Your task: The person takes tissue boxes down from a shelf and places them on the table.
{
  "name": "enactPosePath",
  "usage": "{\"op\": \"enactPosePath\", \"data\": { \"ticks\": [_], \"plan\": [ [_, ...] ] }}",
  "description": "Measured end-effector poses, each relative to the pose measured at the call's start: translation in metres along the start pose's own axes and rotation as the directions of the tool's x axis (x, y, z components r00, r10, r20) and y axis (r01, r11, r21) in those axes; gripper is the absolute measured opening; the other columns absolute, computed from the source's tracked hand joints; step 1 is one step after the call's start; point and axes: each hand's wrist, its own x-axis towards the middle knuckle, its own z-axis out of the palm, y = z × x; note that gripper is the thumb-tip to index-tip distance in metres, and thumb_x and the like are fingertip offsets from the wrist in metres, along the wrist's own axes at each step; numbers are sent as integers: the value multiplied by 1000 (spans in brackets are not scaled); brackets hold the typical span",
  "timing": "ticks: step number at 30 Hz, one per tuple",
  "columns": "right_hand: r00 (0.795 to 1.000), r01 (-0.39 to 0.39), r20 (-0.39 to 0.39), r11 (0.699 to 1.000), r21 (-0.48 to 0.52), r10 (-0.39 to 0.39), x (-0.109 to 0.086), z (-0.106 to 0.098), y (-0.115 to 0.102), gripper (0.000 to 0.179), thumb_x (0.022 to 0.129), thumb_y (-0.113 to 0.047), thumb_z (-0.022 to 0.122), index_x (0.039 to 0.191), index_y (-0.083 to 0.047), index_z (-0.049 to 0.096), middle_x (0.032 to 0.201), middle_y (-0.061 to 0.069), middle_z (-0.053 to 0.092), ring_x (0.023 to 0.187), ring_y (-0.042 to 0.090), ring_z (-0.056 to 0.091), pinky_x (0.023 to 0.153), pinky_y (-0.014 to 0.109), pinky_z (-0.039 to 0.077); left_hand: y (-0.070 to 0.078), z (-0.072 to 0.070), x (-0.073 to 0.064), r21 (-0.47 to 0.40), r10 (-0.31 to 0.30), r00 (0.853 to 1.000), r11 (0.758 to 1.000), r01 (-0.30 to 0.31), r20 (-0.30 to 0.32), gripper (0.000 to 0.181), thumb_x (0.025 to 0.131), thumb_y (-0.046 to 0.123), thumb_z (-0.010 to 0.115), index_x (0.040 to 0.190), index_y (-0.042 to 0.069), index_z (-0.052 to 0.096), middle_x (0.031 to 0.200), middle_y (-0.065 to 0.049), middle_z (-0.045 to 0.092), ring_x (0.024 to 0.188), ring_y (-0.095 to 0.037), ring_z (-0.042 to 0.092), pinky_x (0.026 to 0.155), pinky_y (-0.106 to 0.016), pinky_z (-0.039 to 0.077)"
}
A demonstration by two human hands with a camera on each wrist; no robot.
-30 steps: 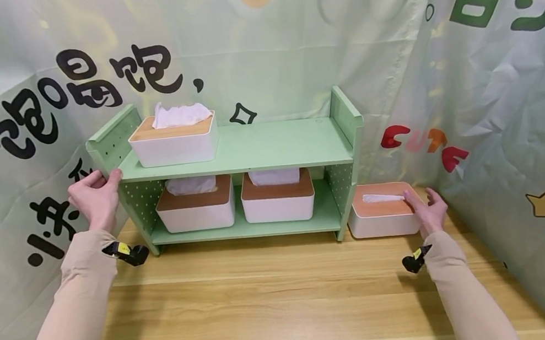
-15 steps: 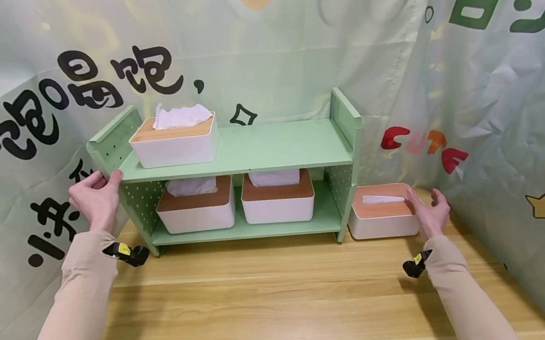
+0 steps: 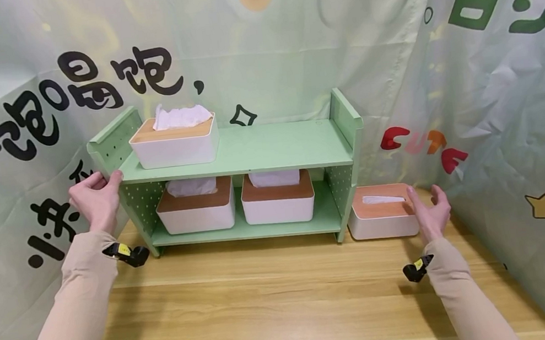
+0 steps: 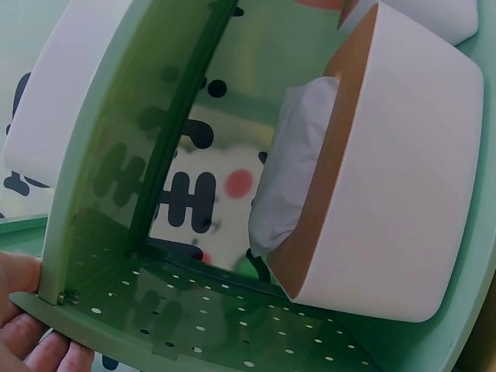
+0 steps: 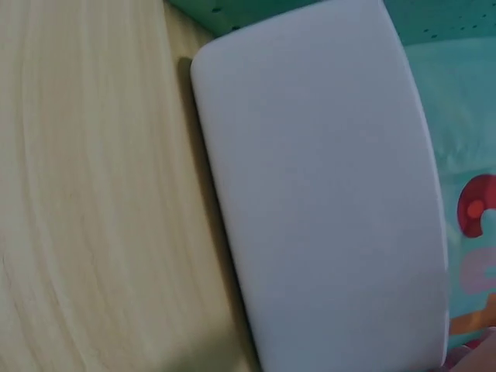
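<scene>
A green two-tier shelf [image 3: 280, 147] stands on the table. My left hand [image 3: 95, 202] grips the front edge of its left side panel; in the left wrist view the thumb and fingers [image 4: 45, 355] lie on either side of that edge. Right of the shelf, a white tissue box [image 3: 383, 226] with a wood-coloured lid rests on the table, a narrow strip of tissue in its slot. My right hand [image 3: 431, 217] is at this box's right end, thumb and fingers spread loosely. The box's white wall [image 5: 325, 194] fills most of the right wrist view.
One tissue box [image 3: 176, 151] sits at the left of the upper tier. Two more, a left box [image 3: 198, 219] and a right box [image 3: 279, 210], stand on the lower tier. A printed cloth [image 3: 282, 69] hangs behind and beside the wooden table [image 3: 286, 301].
My right hand has shifted slightly right, its thumb drawing back from the lid of the tissue box on the table. The left hand, shelf and boxes have stayed put.
</scene>
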Motion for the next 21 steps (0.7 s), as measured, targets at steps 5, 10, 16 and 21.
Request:
{"op": "enactPosePath", "data": {
  "ticks": [5, 10, 16, 21],
  "plan": [
    [1000, 8, 13, 1000, 17, -8, -4, 1, -6, 86, 90, -51, 70, 159, -20, 30, 168, 2, 26, 154, 22, 22, 129, 39, 20, 0, 0, 1, 8, -7, 1000, 1000, 7, 1, 42, 86, 20, 77, 126, 9, 70, 65, 28, 58, 65, 9, 58, 65, -7, 47],
    [1000, 7, -1, 994, 109, -7, -9, 1, -14, 74, 97, -49, 60, 157, -15, 34, 164, 8, 33, 152, 21, 28, 128, 33, 22, 0, 0, 2, 15, -36, 999, 999, 36, 0, 46, 86, 21, 78, 129, 10, 67, 70, 26, 56, 68, 9, 57, 68, -7, 47],
    [1000, -22, 1, 974, 227, 22, -16, 1, -28, 55, 103, -43, 50, 152, -18, 43, 148, -4, 45, 141, 12, 36, 124, 28, 27, 0, 1, 1, 15, -36, 999, 999, 36, -3, 47, 86, 21, 78, 130, 10, 67, 72, 25, 56, 69, 10, 57, 70, -7, 47],
    [1000, -17, 3, 956, 293, 16, -24, 3, -42, 44, 105, -34, 48, 146, -20, 49, 140, -8, 49, 132, 9, 41, 117, 29, 32, 1, 1, 1, 1, -42, 999, 999, 42, -5, 47, 86, 20, 78, 130, 10, 67, 77, 23, 56, 71, 9, 56, 71, -7, 47]
  ]
}}
